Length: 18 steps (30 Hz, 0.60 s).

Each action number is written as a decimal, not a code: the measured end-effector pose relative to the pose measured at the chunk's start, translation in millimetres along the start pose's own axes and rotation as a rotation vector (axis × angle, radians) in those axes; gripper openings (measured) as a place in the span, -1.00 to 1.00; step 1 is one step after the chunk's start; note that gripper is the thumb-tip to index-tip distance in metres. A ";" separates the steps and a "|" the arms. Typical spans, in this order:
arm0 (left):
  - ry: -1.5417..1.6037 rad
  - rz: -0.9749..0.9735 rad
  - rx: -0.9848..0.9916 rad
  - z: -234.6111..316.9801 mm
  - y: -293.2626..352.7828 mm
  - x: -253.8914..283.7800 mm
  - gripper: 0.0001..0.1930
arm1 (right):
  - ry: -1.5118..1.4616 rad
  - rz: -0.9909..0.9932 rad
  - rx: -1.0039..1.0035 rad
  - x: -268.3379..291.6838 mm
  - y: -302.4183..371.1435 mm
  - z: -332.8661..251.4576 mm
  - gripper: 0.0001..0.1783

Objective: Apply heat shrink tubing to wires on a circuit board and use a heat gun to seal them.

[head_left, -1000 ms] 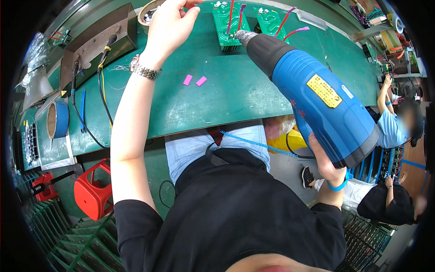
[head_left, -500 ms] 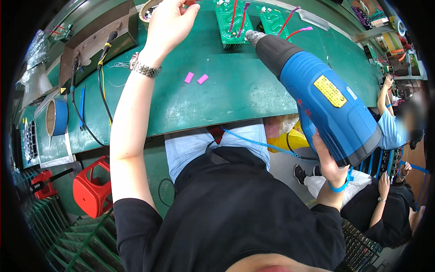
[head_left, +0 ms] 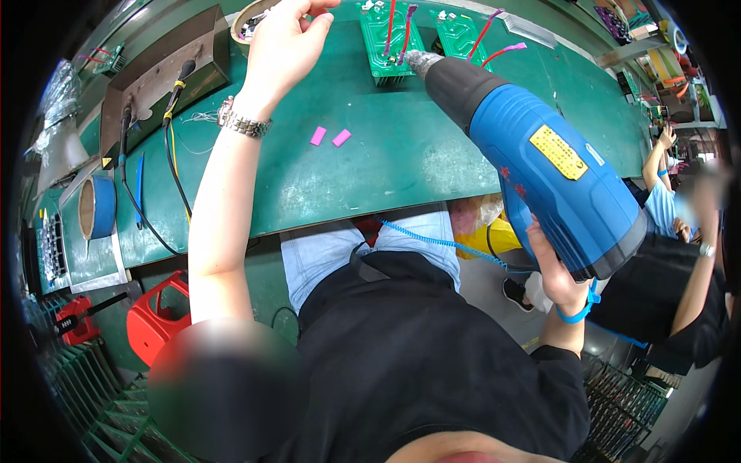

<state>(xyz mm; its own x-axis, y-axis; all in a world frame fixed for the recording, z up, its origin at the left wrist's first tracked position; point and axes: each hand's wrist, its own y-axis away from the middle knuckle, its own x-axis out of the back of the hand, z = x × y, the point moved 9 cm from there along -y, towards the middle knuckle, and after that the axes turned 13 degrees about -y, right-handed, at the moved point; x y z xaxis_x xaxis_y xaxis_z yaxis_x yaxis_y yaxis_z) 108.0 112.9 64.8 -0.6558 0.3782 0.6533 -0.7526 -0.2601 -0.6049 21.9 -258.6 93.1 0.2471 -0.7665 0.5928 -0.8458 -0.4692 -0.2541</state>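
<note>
Here we are over the long green bench (head_left: 370,170), its near edge running just above our lap. Biggest thing in play is the blue heat gun (head_left: 540,170), our right hand (head_left: 557,278) wrapped fully around its handle, a firm closed grip, the grey nozzle pointing at the far edge. The nozzle tip sits right at the near end of a green circuit board (head_left: 384,40) with red and purple wires standing out of it; a second green board (head_left: 461,35) lies just beside it. Our left hand (head_left: 284,48) reaches to the far edge beside a round dish (head_left: 248,21), fingers curled; whether they pinch anything, we cannot tell. Two small pink pieces (head_left: 329,137) lie mid-bench.
</note>
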 end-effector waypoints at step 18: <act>0.095 -0.117 0.077 -18.3 -4.2 -25.1 -0.76 | -0.049 0.065 -0.014 12.3 0.5 11.9 -0.80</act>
<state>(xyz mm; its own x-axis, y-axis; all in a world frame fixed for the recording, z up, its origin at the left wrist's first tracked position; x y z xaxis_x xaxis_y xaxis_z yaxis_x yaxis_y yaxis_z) 128.7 120.8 42.7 -0.5573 0.4913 0.6693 -0.8284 -0.2751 -0.4879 30.1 -273.4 91.1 0.2142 -0.8158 0.5372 -0.8670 -0.4121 -0.2802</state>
